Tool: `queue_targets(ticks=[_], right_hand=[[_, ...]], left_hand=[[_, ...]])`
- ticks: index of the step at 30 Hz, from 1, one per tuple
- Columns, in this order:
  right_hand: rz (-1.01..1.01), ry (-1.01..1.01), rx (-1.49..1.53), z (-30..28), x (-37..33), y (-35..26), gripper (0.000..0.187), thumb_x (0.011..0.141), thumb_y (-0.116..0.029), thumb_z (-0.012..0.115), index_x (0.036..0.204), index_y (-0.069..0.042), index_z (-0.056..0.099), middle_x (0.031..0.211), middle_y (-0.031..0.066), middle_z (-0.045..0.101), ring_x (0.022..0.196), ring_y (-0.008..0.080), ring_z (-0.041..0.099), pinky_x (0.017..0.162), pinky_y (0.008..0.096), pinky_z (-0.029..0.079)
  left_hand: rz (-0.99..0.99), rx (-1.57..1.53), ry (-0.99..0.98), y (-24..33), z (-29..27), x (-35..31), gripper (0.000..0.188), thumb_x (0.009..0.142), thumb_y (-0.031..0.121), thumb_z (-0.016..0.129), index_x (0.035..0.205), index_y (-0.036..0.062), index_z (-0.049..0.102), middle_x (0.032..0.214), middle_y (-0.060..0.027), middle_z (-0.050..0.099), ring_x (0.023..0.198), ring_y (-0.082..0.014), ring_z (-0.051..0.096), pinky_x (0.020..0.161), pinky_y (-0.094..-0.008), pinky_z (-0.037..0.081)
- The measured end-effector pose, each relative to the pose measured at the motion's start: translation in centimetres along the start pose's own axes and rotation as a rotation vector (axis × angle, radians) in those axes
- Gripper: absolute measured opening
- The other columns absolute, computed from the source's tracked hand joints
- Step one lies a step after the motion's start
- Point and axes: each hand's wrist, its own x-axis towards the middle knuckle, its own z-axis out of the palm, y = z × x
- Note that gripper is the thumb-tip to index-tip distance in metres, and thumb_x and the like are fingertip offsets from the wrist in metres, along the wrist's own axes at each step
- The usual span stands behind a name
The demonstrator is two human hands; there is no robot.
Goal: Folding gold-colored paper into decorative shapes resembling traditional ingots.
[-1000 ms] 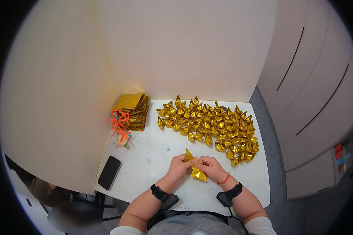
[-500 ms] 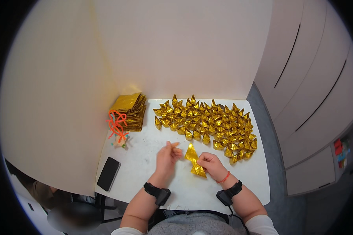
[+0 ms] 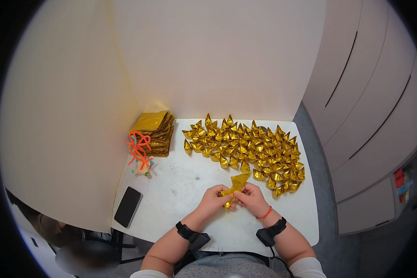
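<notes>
A half-folded piece of gold foil paper (image 3: pixel 235 186) is pinched between my left hand (image 3: pixel 213 201) and my right hand (image 3: pixel 251 199) above the near middle of the white table (image 3: pixel 180 185). Both hands close on its lower end, and its upper tip points away from me. Just beyond it lies a wide heap of several finished gold folded ingots (image 3: pixel 250 148), spread over the far right half of the table. A stack of flat gold foil sheets (image 3: pixel 154 132) sits at the far left corner.
Orange cords (image 3: pixel 138 147) lie tangled beside the sheet stack. A black phone (image 3: pixel 128 206) rests near the table's left front edge. Cream partition walls stand behind and to the left. Grey cabinets line the right side. Black bands wrap both wrists.
My left hand reached out over the table and has come back to the gold paper. Both hands now grip the piece together, lower and closer to me.
</notes>
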Motion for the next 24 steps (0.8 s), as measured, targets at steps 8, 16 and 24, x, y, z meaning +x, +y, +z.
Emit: queue_targets(ticks=[8,16,24], right_hand=[[0.084,-0.004,-0.055,-0.2,0.1,0.0,0.014,0.098,-0.016,0.069,0.103,-0.003,0.071,0.08,-0.0014,0.067,0.063,0.0035,0.056,0.054,0.019,0.042],[0.065,0.058,0.044,-0.4,0.1,0.6,0.014,0.097,-0.018,0.07,0.089,-0.007,0.07,0.074,-0.0015,0.068,0.058,0.0029,0.055,0.051,0.0184,0.039],[0.072,0.076,0.081,-0.4,0.1,0.4,0.015,0.097,-0.018,0.07,0.087,-0.007,0.07,0.073,-0.0012,0.067,0.058,0.0035,0.056,0.051,0.0191,0.04]], left_hand=[[0.05,0.008,0.099,-0.5,-0.2,0.6,0.009,0.1,0.011,0.067,0.1,0.0031,0.064,0.084,-0.0049,0.07,0.058,-0.007,0.054,0.054,-0.021,0.042],[0.065,0.01,0.135,-0.8,0.2,0.4,0.013,0.102,0.016,0.065,0.093,0.0065,0.063,0.068,0.0009,0.061,0.053,-0.0042,0.045,0.048,-0.0211,0.034],[0.048,-0.027,0.193,-0.2,0.8,0.0,0.025,0.106,0.024,0.059,0.099,0.003,0.07,0.062,0.0025,0.057,0.049,-0.0044,0.044,0.046,-0.0219,0.033]])
